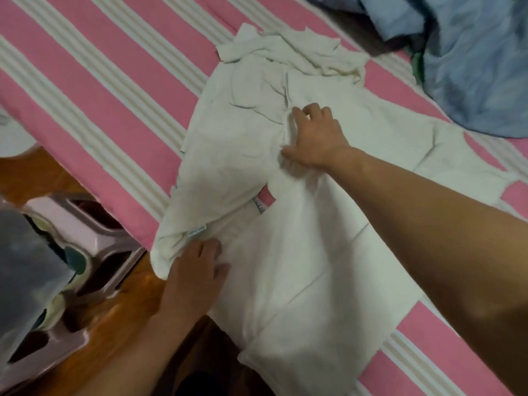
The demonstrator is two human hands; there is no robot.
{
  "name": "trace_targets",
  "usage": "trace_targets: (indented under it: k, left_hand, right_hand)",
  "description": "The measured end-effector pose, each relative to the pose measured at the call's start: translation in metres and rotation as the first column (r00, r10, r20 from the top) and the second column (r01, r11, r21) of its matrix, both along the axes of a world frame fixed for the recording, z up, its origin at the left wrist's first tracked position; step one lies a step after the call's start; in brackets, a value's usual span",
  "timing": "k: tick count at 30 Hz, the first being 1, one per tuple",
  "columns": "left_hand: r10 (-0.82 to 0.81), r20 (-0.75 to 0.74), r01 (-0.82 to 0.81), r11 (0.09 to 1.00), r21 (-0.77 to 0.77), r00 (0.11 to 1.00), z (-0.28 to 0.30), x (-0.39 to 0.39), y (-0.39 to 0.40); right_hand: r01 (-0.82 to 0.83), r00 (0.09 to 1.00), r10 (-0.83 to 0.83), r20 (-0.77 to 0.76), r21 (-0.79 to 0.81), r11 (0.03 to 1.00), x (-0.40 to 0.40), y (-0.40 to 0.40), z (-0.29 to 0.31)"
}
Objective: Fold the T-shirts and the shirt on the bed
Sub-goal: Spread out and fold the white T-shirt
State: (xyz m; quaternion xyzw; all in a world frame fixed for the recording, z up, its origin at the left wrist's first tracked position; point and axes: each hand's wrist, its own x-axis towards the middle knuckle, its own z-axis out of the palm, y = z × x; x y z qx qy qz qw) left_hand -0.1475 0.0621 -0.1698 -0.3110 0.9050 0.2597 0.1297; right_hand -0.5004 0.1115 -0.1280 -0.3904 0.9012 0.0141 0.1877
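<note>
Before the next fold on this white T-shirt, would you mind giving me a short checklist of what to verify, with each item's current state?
1. White T-shirt lies on the bed: ok, though its near edge hangs over the side.
2. Left hand pins the near edge: ok, fingers flat on the cloth.
3. Right hand has the middle of the cloth: ok, fingers pressing into a bunched ridge.
4. Cloth smooth for a clean fold: not ok, the far end is crumpled.
5. Room beside the T-shirt: ok, the blue cloth lies apart from it.
6. Which side faces up: cannot tell.
</note>
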Motion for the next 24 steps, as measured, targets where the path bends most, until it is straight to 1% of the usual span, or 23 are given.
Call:
trace_targets:
  k: [2,3,5,6,7,8,9,10,11,12,13,14,15,16,17,18,20,21,22,24]
  left_hand:
    - [0.011,-0.017,-0.009,0.997,0.076,1.000,-0.003,0.002,-0.006]
    - [0.015,-0.020,-0.012,0.993,0.114,1.000,-0.004,0.004,-0.008]
    - [0.023,-0.013,-0.021,0.985,0.172,1.000,-0.004,0.007,-0.008]
    - [0.026,-0.001,-0.025,0.980,0.196,1.000,-0.003,0.008,-0.009]
    - [0.029,-0.003,-0.028,0.974,0.226,1.000,-0.002,0.009,-0.009]
    - [0.036,-0.006,-0.033,0.963,0.266,0.999,-0.002,0.012,-0.010]
    - [0.046,-0.019,-0.038,0.951,0.308,0.999,0.001,0.014,-0.011]
    - [0.060,-0.037,-0.044,0.940,0.338,0.998,0.005,0.017,-0.011]
    - [0.068,-0.063,-0.041,0.937,0.348,0.996,0.009,0.021,-0.010]
    - [0.064,-0.100,-0.026,0.940,0.341,0.993,0.014,0.024,-0.007]
    - [0.057,-0.137,-0.008,0.944,0.330,0.989,0.020,0.027,-0.004]
    - [0.047,-0.175,0.012,0.946,0.323,0.983,0.027,0.030,0.001]
    - [0.025,-0.204,0.044,0.944,0.326,0.979,0.033,0.032,0.006]
    - [-0.013,-0.225,0.089,0.941,0.328,0.974,0.039,0.032,0.012]
    - [-0.066,-0.238,0.142,0.937,0.318,0.969,0.045,0.031,0.021]
    - [-0.119,-0.253,0.194,0.936,0.294,0.960,0.051,0.030,0.030]
    - [-0.215,-0.278,0.281,0.932,0.228,0.936,0.055,0.028,0.050]
    - [-0.269,-0.274,0.332,0.918,0.218,0.923,0.055,0.028,0.060]
    - [-0.328,-0.268,0.387,0.899,0.206,0.906,0.052,0.029,0.070]
    - [-0.438,-0.221,0.475,0.865,0.161,0.871,0.044,0.036,0.086]
  right_hand:
    - [-0.058,0.994,0.068,-0.084,0.117,0.991,0.010,-0.022,-0.012]
    - [-0.058,0.988,0.078,-0.130,0.151,0.987,0.014,-0.028,-0.018]
    - [-0.014,0.981,0.045,-0.187,0.164,0.986,0.019,-0.035,-0.025]
    - [-0.001,0.981,0.029,-0.190,0.148,0.989,0.019,-0.038,-0.025]
    - [0.010,0.984,0.007,-0.179,0.094,0.995,0.017,-0.040,-0.021]
    - [0.056,0.987,-0.055,-0.152,0.006,0.998,0.014,-0.041,-0.013]
    - [0.164,0.979,-0.176,-0.103,-0.115,0.980,0.008,-0.037,-0.001]
    - [0.318,0.943,-0.333,-0.020,-0.247,0.915,0.000,-0.027,0.012]
    - [0.485,0.867,-0.492,0.083,-0.374,0.791,-0.009,-0.010,0.026]
    - [0.624,0.760,-0.623,0.186,-0.475,0.620,-0.020,0.020,0.038]
    - [0.722,0.640,-0.718,0.274,-0.534,0.440,-0.027,0.055,0.050]
    - [0.785,0.517,-0.772,0.371,-0.566,0.254,-0.031,0.096,0.060]
    - [0.827,0.378,-0.797,0.472,-0.559,0.061,-0.030,0.142,0.064]
    - [0.865,0.236,-0.793,0.561,-0.493,-0.091,-0.022,0.187,0.065]
    - [0.903,0.103,-0.767,0.633,-0.383,-0.195,-0.009,0.229,0.063]
    - [0.933,-0.020,-0.700,0.714,-0.238,-0.269,0.006,0.262,0.061]
    - [0.943,-0.198,-0.529,0.825,0.014,-0.332,0.035,0.305,0.053]
    - [0.934,-0.272,-0.469,0.840,0.112,-0.340,0.043,0.319,0.048]
    - [0.926,-0.312,-0.432,0.846,0.169,-0.338,0.044,0.331,0.038]
    - [0.893,-0.396,-0.413,0.820,0.241,-0.379,0.038,0.344,0.016]
